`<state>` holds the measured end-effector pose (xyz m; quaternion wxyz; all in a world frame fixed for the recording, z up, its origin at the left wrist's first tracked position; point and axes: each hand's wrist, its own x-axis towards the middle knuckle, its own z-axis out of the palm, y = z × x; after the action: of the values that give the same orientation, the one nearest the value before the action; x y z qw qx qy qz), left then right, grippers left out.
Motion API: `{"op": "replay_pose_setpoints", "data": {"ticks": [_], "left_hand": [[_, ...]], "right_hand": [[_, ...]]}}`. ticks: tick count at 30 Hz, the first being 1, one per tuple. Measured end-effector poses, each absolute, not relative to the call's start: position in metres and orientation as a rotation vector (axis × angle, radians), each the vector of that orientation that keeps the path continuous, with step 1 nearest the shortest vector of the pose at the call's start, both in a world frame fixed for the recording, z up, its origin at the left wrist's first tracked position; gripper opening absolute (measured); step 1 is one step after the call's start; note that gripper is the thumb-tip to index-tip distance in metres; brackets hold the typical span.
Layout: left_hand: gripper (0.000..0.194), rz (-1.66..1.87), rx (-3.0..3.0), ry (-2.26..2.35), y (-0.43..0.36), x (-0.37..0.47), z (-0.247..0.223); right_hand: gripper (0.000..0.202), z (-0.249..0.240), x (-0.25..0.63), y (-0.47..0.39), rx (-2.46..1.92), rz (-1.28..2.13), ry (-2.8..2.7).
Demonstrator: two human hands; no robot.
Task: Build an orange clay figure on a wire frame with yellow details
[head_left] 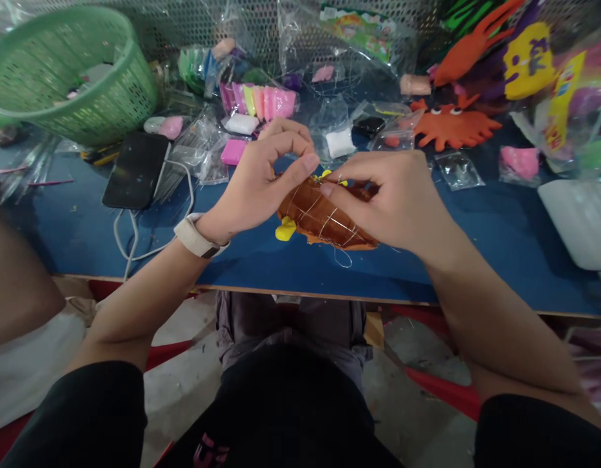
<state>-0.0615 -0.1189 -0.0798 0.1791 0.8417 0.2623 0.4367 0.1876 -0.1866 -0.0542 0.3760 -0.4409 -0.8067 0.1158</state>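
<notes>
A flat brown clay-like piece point(307, 211), crossed by a grid of thin silvery wire, is held tilted over the front part of the blue table. Yellow lumps show on it, one point(285, 229) at its lower left and others along the top edge. My left hand point(273, 172) is closed at the upper left of the piece, thumb meeting index finger, with its other fingertips partly hidden. Close beside it, my right hand point(383, 195) pinches at the top edge where wire ends stick out. A loop of wire point(343, 259) hangs below the piece.
To the left stand a green basket point(76, 71) and a black phone point(137, 170) with a white cable. Behind my hands lie bagged coloured clay point(261, 101) and a white block point(340, 142). An orange crab figure point(456, 123) and a white box point(580, 221) are at right.
</notes>
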Motion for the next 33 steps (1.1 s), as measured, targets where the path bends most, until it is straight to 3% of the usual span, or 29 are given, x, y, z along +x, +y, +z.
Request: {"op": "replay_pose_setpoints", "data": {"ticks": [8,16,20,30,33], "left_hand": [[0.053,1.049,2.058,0.876,-0.139,-0.053,-0.056],[0.006,0.890,2.192,0.945,-0.140,-0.056,-0.053],[0.016,0.867,2.200,0.924,-0.141,-0.059,-0.054],[0.017,0.949,2.139,0.920,-0.139,-0.051,-0.066],[0.020,1.024,2.046,0.872,-0.136,-0.048,-0.071]], "right_hand": [[0.019,-0.037,0.192,-0.191,-1.217,0.842,-2.037],[0.022,-0.053,0.195,-0.182,-1.222,0.940,-2.125],[0.025,-0.056,0.199,-0.180,-1.265,0.906,-2.163],[0.006,-0.056,0.190,-0.182,-1.180,0.679,-1.978],[0.012,-0.061,0.188,-0.179,-1.146,0.692,-1.940]]}}
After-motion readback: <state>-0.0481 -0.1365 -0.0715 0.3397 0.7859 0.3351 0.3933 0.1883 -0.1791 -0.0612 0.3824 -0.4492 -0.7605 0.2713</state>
